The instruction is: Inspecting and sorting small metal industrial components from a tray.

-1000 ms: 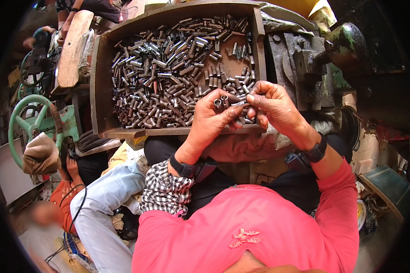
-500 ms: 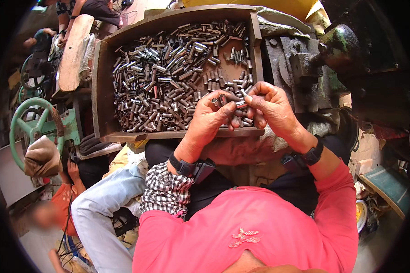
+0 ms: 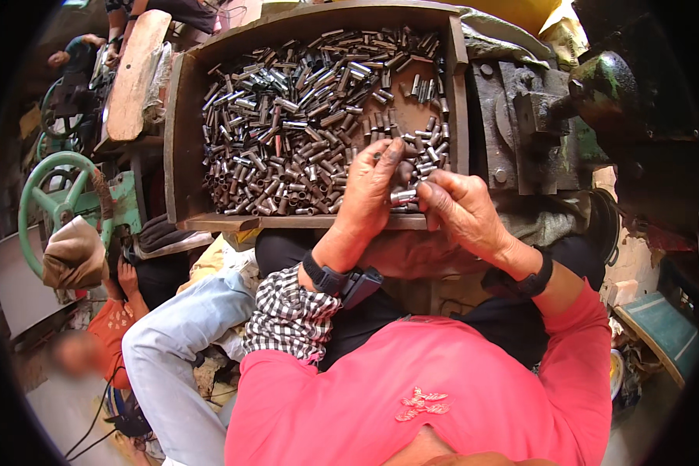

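A wooden tray (image 3: 180, 140) holds a heap of several short metal tubes (image 3: 287, 132), grey and rust-coloured. My left hand (image 3: 371, 193) and my right hand (image 3: 462, 210) meet over the tray's near right corner. Between their fingertips I pinch one small shiny metal tube (image 3: 403, 196), held roughly level. More tubes lie under and just beyond my fingers, partly hidden by them. Each wrist wears a black band, and a checked cloth (image 3: 290, 314) sits by my left forearm.
A dark metal machine block (image 3: 520, 116) stands right of the tray. At left are a green handwheel (image 3: 58, 194), a wooden plank (image 3: 132, 74), and a person in light trousers (image 3: 171, 342) sitting low beside me. Another person's arm (image 3: 70, 54) shows at top left.
My hands stayed at the tray's near right corner. The fingers have shifted, and both hands now pinch a single shiny tube between them.
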Demonstrator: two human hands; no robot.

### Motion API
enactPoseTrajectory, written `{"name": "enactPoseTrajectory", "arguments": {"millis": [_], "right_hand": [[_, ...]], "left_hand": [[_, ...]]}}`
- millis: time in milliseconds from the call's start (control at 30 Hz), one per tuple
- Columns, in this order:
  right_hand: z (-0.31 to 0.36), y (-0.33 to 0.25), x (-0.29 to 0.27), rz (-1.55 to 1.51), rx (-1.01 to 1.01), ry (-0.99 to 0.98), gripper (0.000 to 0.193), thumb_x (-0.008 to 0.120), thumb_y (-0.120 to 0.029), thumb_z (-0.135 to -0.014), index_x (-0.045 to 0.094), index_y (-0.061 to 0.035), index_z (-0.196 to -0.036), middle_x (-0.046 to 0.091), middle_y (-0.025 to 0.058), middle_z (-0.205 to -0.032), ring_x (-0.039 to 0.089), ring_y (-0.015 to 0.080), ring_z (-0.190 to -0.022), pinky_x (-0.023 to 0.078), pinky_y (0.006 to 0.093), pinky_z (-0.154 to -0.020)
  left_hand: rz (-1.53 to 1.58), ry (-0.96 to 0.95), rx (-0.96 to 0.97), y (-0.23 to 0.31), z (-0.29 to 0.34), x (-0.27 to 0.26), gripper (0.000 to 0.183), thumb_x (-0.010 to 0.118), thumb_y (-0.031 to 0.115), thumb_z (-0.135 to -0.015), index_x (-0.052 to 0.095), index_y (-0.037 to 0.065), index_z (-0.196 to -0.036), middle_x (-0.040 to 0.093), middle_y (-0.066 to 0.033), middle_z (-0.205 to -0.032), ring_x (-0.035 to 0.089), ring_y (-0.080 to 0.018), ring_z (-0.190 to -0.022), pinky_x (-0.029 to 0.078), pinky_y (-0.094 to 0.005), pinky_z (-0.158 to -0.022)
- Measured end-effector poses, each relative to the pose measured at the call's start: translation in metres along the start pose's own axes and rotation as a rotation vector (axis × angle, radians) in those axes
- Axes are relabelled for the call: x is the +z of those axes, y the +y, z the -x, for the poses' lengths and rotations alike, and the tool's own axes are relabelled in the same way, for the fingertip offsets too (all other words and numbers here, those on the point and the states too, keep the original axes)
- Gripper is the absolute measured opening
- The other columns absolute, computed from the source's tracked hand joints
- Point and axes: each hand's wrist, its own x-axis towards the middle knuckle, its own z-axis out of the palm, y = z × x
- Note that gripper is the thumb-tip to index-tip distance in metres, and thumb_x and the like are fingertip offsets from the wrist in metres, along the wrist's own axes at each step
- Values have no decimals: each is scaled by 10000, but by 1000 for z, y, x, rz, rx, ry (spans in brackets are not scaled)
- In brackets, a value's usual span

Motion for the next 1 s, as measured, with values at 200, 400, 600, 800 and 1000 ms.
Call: {"name": "enactPoseTrajectory", "arguments": {"millis": [200, 400, 600, 800, 1000], "right_hand": [[4, 8, 13, 54, -24, -22, 260, 536, -207, -902, 573, -5, -743, 540, 58, -522, 557, 108, -501, 418, 274, -468], [5, 16, 26, 46, -136, 6, 248, 546, -192, -896, 570, 4, -746, 557, 70, -560, 550, 115, -510, 414, 287, -471], [3, 1, 0, -293, 109, 96, 287, 531, -225, -913, 569, -22, -713, 523, -9, -588, 482, 42, -511, 378, 203, -448], [-13, 6, -17, -168, 68, 139, 293, 555, -240, -900, 574, -19, -708, 532, -15, -589, 476, 34, -504, 367, 197, -439], [-11, 8, -17, -120, 86, 74, 268, 550, -218, -898, 608, 7, -765, 567, 5, -624, 510, 48, -511, 397, 217, -448]], "left_hand": [[-25, -22, -25, -2, 6, 8, 273, 529, 286, -909, 573, 17, -918, 458, 40, -646, 412, -27, -585, 332, -164, -513], [-11, 49, 53, -6, 8, 10, 125, 590, 155, -870, 553, 38, -852, 477, 47, -645, 364, -9, -503, 285, -154, -455], [-65, 52, 39, 2, 7, 1, 126, 576, 170, -880, 562, 50, -917, 541, 25, -687, 450, -25, -524, 326, -148, -445], [-64, -143, -129, 7, 9, -1, 236, 588, 175, -873, 555, 17, -1045, 623, -66, -796, 579, -105, -586, 460, -193, -472], [-111, -134, -121, 8, 10, -2, 221, 610, 158, -858, 572, 7, -1016, 627, -56, -784, 584, -107, -591, 474, -211, -501]]}}
